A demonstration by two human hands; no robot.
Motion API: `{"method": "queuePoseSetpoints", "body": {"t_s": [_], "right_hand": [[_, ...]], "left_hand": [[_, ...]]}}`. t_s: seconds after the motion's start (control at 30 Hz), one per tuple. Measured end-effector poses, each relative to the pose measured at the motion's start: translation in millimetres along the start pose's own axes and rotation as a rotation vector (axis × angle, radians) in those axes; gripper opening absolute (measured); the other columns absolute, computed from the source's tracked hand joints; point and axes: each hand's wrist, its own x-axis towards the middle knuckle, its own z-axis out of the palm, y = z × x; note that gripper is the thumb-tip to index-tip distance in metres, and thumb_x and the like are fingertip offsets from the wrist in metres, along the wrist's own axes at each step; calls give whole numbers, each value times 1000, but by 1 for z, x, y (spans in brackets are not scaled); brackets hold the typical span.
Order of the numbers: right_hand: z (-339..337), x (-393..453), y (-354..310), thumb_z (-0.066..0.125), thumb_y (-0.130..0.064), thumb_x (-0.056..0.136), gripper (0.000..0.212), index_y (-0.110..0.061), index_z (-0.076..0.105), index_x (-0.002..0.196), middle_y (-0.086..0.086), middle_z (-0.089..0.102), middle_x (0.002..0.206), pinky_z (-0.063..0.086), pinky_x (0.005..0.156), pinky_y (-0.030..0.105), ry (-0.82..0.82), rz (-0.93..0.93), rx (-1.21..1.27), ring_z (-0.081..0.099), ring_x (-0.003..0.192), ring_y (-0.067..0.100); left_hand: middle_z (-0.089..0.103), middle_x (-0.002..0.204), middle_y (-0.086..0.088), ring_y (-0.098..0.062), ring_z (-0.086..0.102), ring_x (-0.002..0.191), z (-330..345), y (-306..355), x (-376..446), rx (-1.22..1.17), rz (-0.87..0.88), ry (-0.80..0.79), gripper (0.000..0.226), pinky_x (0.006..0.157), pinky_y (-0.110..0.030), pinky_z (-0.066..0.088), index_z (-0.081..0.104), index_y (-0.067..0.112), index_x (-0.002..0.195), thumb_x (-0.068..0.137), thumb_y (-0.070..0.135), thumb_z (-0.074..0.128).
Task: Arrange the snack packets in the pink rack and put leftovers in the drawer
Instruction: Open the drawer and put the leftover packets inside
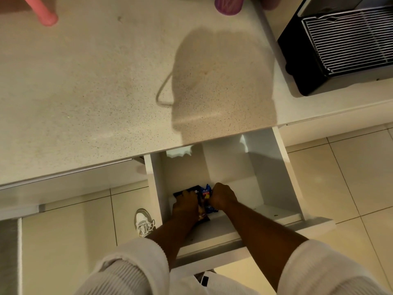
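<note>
Here, in the head view, the person leans over an open white drawer (274, 167) pulled out from under a pale speckled stone countertop (85, 92). Both hands are down in the drawer's near left corner. The left hand (184, 204) lies curled over a dark foil snack packet (187, 190) and grips it, while the right hand (222, 195) is clenched around a blue foil snack packet (207, 191) just beside it. The two packets overlap between the hands, so exactly how many are there cannot be told. Only a pink rounded leg of the pink rack (45, 13) shows at the top left edge of the counter; what it holds is out of view.

The main risk is crushing: both fists are tight on thin, air-filled bags, and pressing them into the corner could burst a seam or break the contents. If the packets are let go standing against the front wall, one could tip and catch when the drawer slides shut. A white sneaker (143, 222) stands on the tiled floor near the drawer's left side, so a hasty push could bump the leg
</note>
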Motion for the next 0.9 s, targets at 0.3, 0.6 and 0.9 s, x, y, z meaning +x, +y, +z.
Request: {"method": "queuePoseSetpoints", "body": {"t_s": [0.3,0.6,0.9], "right_hand": [[4,7,3,85,-35,75,51,-2,63,107,15,69,112,46,71,28,29,4,-6,67,100,29],[-2,-5,1,82,-44,78,55,-3,61,110,14,69,112,44,71,27,59,-25,-43,66,102,27],[-28,-44,8,71,-44,89,38,-9,68,103,5,72,101,50,67,23,127,-147,24,64,79,12]], "left_hand": [[39,139,-19,-31,50,121,-8,-2,8,174,-107,105,67,97,-35,48,35,3,140,86,19,72],[35,143,-19,-33,44,127,-15,-2,-1,147,-94,55,82,103,-39,45,31,5,144,81,30,77],[59,122,-12,-22,58,108,-37,11,-53,-69,181,165,33,91,-31,50,55,8,123,95,26,59]]}}
